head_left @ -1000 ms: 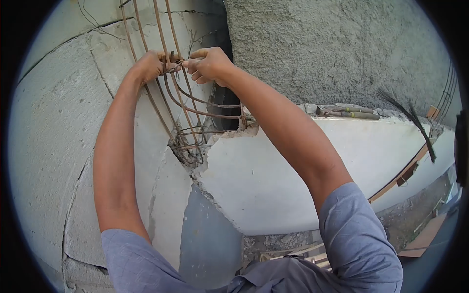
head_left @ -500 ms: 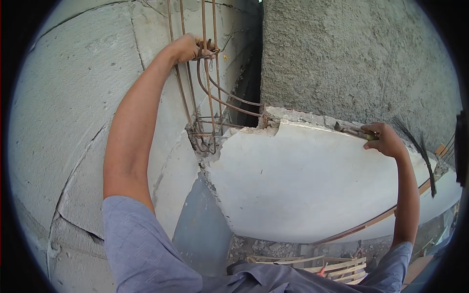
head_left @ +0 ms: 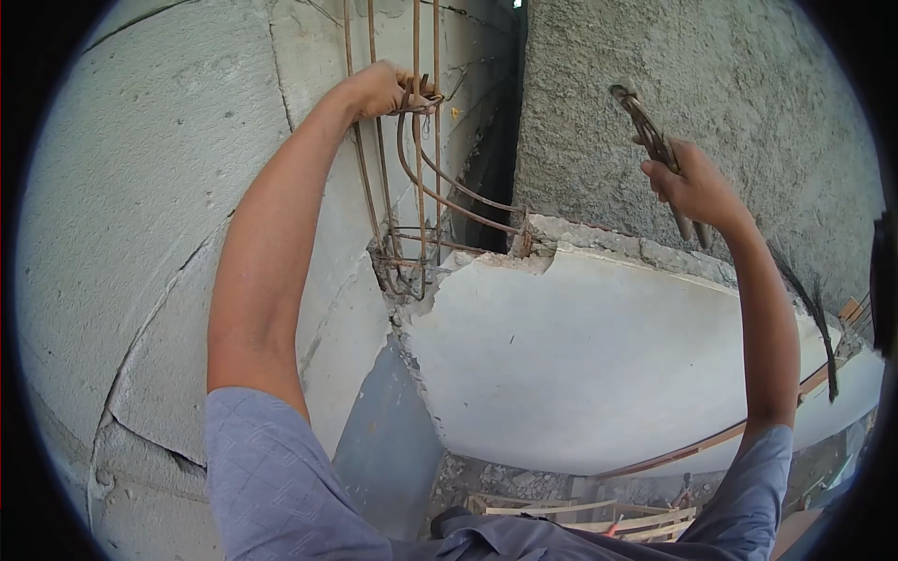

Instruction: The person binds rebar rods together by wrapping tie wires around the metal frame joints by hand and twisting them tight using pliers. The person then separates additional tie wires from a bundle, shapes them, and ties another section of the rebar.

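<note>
Fingers of the right hand [head_left: 690, 184] curl closed around pliers [head_left: 649, 131].

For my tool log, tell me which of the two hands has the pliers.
The right hand, raised before the rough wall, holds the pliers; the left hand is up among the rusty bars.

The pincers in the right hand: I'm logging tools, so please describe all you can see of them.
The pincers look like worn, dull brownish-grey metal, with a small rounded head and two long, slim handles. They are tilted, head up and to the left, handle ends down and to the right, slightly apart. The right hand grips them around the handles, hiding the middle. Behind them is the rough grey wall; I see nothing else clearly touching them. Whether the jaws are fully closed is unclear.
</note>
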A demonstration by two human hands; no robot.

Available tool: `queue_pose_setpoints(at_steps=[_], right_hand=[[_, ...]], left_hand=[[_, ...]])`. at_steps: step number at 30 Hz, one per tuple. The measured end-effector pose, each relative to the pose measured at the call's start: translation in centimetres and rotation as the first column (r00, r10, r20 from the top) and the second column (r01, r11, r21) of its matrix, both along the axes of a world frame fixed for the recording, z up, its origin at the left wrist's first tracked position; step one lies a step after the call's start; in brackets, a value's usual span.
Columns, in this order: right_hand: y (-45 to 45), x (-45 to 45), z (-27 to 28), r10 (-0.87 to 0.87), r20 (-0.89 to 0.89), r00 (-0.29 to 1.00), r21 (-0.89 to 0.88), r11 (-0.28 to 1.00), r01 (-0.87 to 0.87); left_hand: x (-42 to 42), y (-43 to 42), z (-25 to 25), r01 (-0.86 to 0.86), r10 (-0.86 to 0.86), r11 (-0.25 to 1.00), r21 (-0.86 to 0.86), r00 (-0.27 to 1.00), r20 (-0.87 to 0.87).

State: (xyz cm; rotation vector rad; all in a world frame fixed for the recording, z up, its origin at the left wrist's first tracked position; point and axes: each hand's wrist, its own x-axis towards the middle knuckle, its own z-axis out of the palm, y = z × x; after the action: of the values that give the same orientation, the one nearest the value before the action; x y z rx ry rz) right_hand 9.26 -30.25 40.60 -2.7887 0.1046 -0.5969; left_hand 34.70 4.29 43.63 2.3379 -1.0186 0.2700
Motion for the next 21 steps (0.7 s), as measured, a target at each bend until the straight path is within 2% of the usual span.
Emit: queue_pose_setpoints(at_steps=[1, 3, 5, 8, 11, 17, 21], right_hand=[[0.7, 2.2, 0.2, 0.026, -0.042, 0.999, -0.018, 0.999, -0.027], [2.8, 5.9, -0.4, 0.093, 0.127, 0.987, -0.339, 0.940, -0.045], [5.2, 8.4, 0.2, 0.077, 0.033, 0.996, -0.413, 0.909, -0.056], [5.7, 15.2, -1.9, 0.221, 0.119, 0.968, -0.392, 0.906, -0.159], [7.0, 17.1, -2.9, 0.178, 0.221, 0.959, -0.346, 0.934, -0.093], [7.6, 19.0, -3.3, 0.194, 0.375, 0.906, -0.447, 0.895, -0.006], [7.6, 19.6, -3.1, 0.177, 0.458, 0.871, -0.451, 0.891, 0.055]], left_hand=[[0.1, 0.0, 0.0, -0.010, 0.010, 1.000, 0.000, 1.000, 0.007], [0.1, 0.0, 0.0, 0.005, -0.005, 1.000, -0.009, 1.000, 0.001], [-0.1, 0.1, 0.0, 0.021, -0.021, 0.999, -0.025, 1.000, -0.021], [-0.7, 0.1, 0.2, -0.005, 0.004, 1.000, -0.029, 0.999, -0.049], [0.0, 0.0, 0.0, 0.017, -0.018, 0.999, -0.032, 1.000, -0.024], [1.0, -0.1, -0.1, -0.017, 0.015, 0.999, -0.044, 0.999, -0.043], [0.4, -0.1, -0.1, -0.024, 0.021, 0.999, -0.049, 0.998, -0.054]])
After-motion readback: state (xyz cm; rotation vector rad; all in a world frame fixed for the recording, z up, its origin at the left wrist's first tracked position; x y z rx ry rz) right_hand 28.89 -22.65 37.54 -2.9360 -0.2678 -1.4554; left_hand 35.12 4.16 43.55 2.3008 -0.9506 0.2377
